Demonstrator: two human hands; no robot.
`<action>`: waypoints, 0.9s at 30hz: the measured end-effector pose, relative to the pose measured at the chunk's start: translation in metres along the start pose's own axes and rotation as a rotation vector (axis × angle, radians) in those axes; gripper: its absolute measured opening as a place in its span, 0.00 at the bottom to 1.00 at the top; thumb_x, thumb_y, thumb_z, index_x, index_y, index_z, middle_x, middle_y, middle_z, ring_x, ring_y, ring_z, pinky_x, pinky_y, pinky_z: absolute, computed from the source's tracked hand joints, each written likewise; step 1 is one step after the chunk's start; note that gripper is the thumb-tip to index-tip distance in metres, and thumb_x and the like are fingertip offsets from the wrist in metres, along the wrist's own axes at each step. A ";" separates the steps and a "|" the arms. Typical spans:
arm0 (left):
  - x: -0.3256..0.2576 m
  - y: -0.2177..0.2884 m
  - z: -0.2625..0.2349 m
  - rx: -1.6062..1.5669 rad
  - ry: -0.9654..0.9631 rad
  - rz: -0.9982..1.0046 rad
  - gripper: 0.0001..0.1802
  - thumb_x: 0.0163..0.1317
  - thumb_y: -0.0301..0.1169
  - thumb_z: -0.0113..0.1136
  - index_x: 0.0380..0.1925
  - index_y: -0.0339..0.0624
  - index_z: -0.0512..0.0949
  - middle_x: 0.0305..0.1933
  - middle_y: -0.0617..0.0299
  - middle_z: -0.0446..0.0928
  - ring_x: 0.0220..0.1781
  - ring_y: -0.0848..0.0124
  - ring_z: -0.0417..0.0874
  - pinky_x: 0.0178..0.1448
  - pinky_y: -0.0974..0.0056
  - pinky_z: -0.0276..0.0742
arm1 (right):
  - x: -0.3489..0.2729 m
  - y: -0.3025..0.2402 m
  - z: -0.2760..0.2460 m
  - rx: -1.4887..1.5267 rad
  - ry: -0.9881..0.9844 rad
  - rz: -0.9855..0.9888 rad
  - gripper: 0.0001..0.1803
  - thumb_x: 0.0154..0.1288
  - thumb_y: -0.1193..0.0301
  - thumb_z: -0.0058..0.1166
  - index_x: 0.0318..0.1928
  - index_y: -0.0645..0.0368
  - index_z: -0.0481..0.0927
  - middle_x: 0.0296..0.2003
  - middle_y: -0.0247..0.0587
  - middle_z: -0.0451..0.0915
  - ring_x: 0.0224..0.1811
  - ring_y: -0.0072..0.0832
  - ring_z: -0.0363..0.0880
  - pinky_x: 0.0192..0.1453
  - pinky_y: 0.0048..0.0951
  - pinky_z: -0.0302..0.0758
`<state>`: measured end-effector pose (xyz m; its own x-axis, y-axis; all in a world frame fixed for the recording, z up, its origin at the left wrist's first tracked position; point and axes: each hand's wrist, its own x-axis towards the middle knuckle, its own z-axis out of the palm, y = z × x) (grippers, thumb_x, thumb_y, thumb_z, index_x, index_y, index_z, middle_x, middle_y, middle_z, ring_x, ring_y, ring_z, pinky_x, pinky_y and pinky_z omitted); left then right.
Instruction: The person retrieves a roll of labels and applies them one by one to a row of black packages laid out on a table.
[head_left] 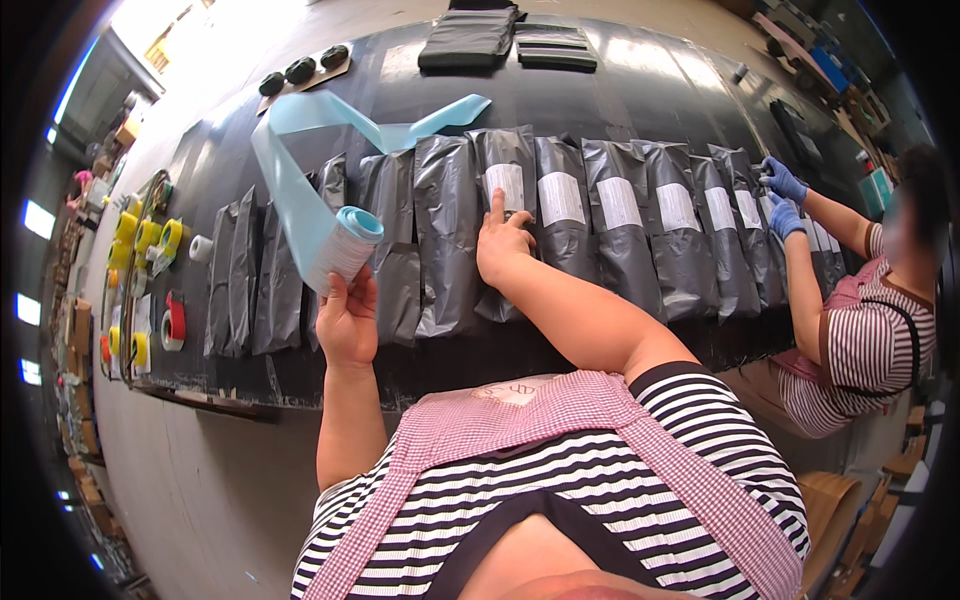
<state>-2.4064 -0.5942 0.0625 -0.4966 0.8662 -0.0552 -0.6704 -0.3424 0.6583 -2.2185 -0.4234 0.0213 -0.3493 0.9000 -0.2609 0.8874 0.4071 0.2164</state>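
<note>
Pouches (443, 220): grey plastic film, creased, softly shiny. Labels (616, 203) on them: white, smooth, paper-like. Label strip (287, 190): pale blue backing, slick, satin sheen. Tabletop (670, 100): black, smooth, shiny with glare from here. Tape rolls (123, 240): glossy plastic. Apron (530, 412): checked cloth, matt. Co-worker's gloves (786, 182): blue, thin, rubbery-looking.

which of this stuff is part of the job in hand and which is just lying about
Part of the job:
label roll, in the left hand
blue strip, trailing from the roll
white label, touched by the right hand
grey bags, in a row

Apparently just lying about:
yellow tape rolls
red tape roll
three dark round things
stacked dark bags
</note>
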 end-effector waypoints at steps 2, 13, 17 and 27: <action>-0.016 0.003 0.003 0.009 0.030 -0.007 0.22 0.74 0.35 0.55 0.63 0.40 0.68 0.56 0.56 0.79 0.53 0.64 0.84 0.54 0.60 0.85 | -0.002 -0.006 -0.003 -0.002 0.014 0.035 0.36 0.67 0.68 0.52 0.76 0.49 0.61 0.80 0.53 0.31 0.68 0.72 0.59 0.44 0.58 0.84; -0.073 0.008 0.007 0.292 0.198 0.029 0.23 0.72 0.39 0.59 0.61 0.40 0.72 0.58 0.58 0.79 0.55 0.65 0.83 0.55 0.61 0.82 | -0.117 0.023 -0.038 0.684 1.033 -1.044 0.26 0.59 0.69 0.58 0.61 0.49 0.78 0.70 0.42 0.67 0.75 0.41 0.61 0.79 0.53 0.51; -0.080 0.002 0.019 0.045 -0.073 -0.166 0.29 0.73 0.46 0.56 0.62 0.34 0.70 0.59 0.54 0.78 0.60 0.62 0.80 0.58 0.58 0.81 | -0.138 -0.002 -0.056 0.637 0.994 -1.130 0.28 0.54 0.68 0.65 0.59 0.43 0.80 0.64 0.36 0.73 0.67 0.39 0.70 0.74 0.46 0.63; -0.066 0.067 -0.041 0.681 -0.358 0.056 0.09 0.66 0.25 0.65 0.45 0.34 0.83 0.52 0.63 0.73 0.53 0.69 0.79 0.61 0.66 0.75 | -0.142 -0.084 -0.078 1.085 0.828 -0.916 0.28 0.50 0.69 0.72 0.55 0.50 0.84 0.57 0.35 0.82 0.57 0.38 0.78 0.60 0.38 0.73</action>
<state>-2.4409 -0.6896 0.0801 -0.2332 0.9589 0.1615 -0.1045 -0.1898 0.9762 -2.2671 -0.5732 0.1139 -0.5843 0.4137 0.6982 -0.0343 0.8469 -0.5306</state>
